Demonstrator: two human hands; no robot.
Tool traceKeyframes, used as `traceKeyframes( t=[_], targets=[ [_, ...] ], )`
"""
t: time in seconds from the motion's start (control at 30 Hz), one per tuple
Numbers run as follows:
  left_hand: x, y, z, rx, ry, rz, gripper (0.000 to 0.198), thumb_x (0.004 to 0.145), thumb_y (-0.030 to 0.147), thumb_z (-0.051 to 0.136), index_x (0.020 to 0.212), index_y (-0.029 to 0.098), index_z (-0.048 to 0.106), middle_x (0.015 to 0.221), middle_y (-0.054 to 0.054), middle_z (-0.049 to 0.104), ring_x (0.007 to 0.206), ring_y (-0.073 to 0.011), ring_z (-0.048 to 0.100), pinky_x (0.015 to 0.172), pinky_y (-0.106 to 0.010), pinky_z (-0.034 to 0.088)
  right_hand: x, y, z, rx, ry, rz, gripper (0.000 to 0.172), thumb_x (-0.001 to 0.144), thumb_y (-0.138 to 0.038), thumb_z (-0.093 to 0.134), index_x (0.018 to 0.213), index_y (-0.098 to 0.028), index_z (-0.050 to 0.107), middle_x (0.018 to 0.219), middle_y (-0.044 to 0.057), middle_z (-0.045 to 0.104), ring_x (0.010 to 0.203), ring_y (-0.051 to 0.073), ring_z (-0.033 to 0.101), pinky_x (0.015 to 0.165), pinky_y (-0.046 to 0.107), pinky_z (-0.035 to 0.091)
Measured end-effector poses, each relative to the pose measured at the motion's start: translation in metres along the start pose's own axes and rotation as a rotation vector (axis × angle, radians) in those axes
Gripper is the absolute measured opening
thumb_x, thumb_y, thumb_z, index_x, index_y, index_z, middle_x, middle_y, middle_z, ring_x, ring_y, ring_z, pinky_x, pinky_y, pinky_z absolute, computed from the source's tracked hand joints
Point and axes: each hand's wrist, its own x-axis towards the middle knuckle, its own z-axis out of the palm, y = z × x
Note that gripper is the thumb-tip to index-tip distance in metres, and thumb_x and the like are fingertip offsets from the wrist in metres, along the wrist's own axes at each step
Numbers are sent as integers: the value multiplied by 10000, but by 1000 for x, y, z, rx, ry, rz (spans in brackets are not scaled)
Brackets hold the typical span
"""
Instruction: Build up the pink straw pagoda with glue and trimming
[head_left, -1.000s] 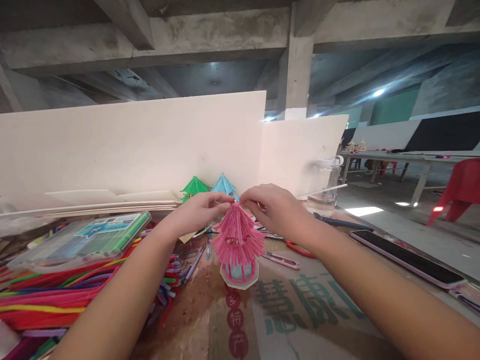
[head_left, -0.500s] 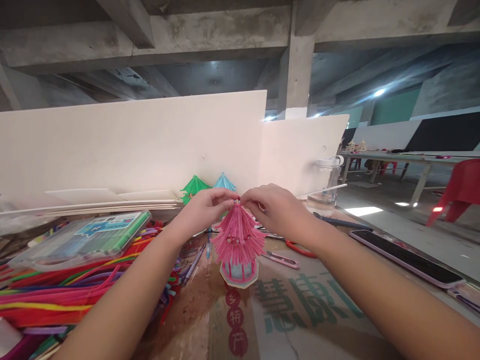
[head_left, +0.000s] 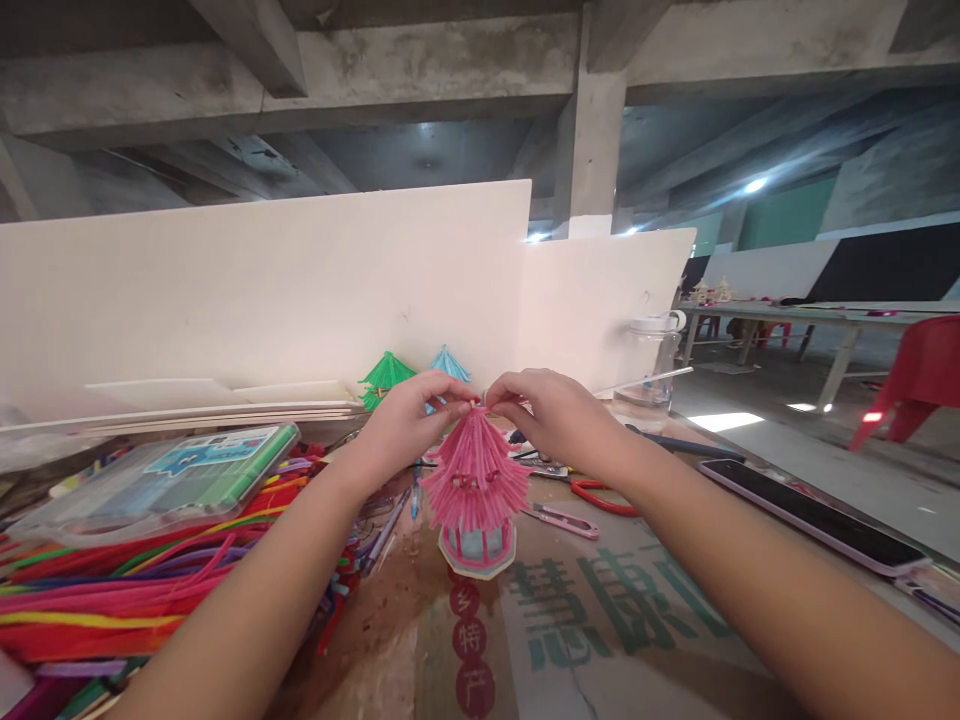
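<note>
A pink model pagoda [head_left: 478,465], its two fringed roof tiers made of fuzzy pipe cleaners, stands upright on a pale many-sided base. From the left, my left hand [head_left: 420,412] pinches at the peak of its roof, thumb and index finger together. My right hand [head_left: 551,408] does the same from the right, its curled fingertips meeting close to the left ones. Exactly what lies between the fingertips is small and partly hidden. Behind my left hand stand a green pipe-cleaner model [head_left: 388,375] and a light blue one [head_left: 448,363].
Coloured pipe cleaners [head_left: 97,605] and a clear plastic marker case [head_left: 217,480] lie left. At right are pink thread snips [head_left: 566,522], orange-red-handled scissors [head_left: 600,497], a phone [head_left: 810,515] and a clear bottle [head_left: 651,360]. White boards [head_left: 262,290] stand behind.
The fingertips of both hands have shifted slightly at the roof's peak. The pagoda stays in place, and the whole view has drifted a touch.
</note>
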Motion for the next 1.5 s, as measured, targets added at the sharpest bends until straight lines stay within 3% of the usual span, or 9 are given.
traceKeyframes(
  t=[0.13, 0.33, 0.5, 0.7, 0.87, 1.0, 1.2, 1.37, 1.5],
  targets=[
    [0, 0, 0, -6, -1, 19, 142, 814, 257, 570, 866, 187, 681, 888, -26, 687, 829, -155, 607, 786, -273, 467, 1, 7, 8, -23, 128, -75, 124, 819, -100, 576, 806, -183, 666, 803, 50, 644, 812, 186, 529, 728, 289, 385],
    [-1, 1, 2, -49, -2, 30, 125, 807, 241, 575, 858, 187, 675, 871, -23, 681, 821, -151, 607, 774, -269, 467, 2, 7, 21, 219, 159, 107, 91, 807, -125, 590, 825, -192, 649, 796, 21, 679, 775, 162, 600, 705, 282, 419],
    [1, 1, 1, -53, 17, 63, 109, 792, 238, 597, 830, 179, 681, 852, -28, 673, 801, -147, 602, 770, -272, 467, 4, 8, 26, 516, 102, 192, 78, 791, -147, 574, 818, -193, 632, 807, -3, 702, 780, 140, 632, 731, 279, 459],
    [1, 1, -3, -57, -4, 114, 186, 823, 199, 529, 853, 214, 711, 905, -29, 675, 849, -149, 604, 802, -283, 468, 6, 8, 22, 677, 33, 249, 88, 780, -196, 561, 821, -180, 637, 792, 1, 694, 764, 134, 631, 722, 281, 475],
    [0, -1, -6, -99, -41, -7, 258, 832, 350, 551, 980, 182, 680, 980, -57, 676, 917, -187, 607, 804, -304, 470, 6, 7, 22, 823, -21, 278, 81, 796, -194, 530, 824, -185, 606, 802, 11, 690, 823, 143, 649, 747, 284, 482],
    [1, -7, -13, -191, -63, -160, 391, 807, 477, 542, 994, 150, 645, 945, -72, 685, 853, -202, 627, 755, -323, 488, 5, 11, 22, 816, -41, 280, 108, 822, -242, 519, 918, -205, 553, 814, 5, 681, 793, 141, 641, 713, 284, 479],
    [-1, -3, -24, -192, -207, -265, 378, 731, 494, 637, 913, 165, 671, 892, -47, 713, 829, -199, 651, 741, -303, 509, 4, 16, 13, 635, -167, 258, 252, 788, -433, 594, 828, -185, 589, 748, 1, 630, 704, 142, 585, 642, 279, 447],
    [-3, 3, -24, -196, -225, -203, 347, 790, 463, 593, 968, 172, 660, 939, -53, 710, 857, -192, 659, 772, -312, 526, 2, 4, 8, 683, -114, 245, 147, 794, -326, 602, 841, -189, 580, 735, -18, 628, 690, 127, 590, 630, 263, 459],
    [-4, 9, -23, -144, -222, -189, 298, 792, 419, 609, 960, 177, 653, 821, -35, 713, 759, -171, 661, 673, -276, 526, 2, -4, 11, 718, -62, 232, 133, 818, -214, 551, 923, -186, 628, 863, 21, 689, 784, 143, 635, 703, 286, 492]
  ],
)
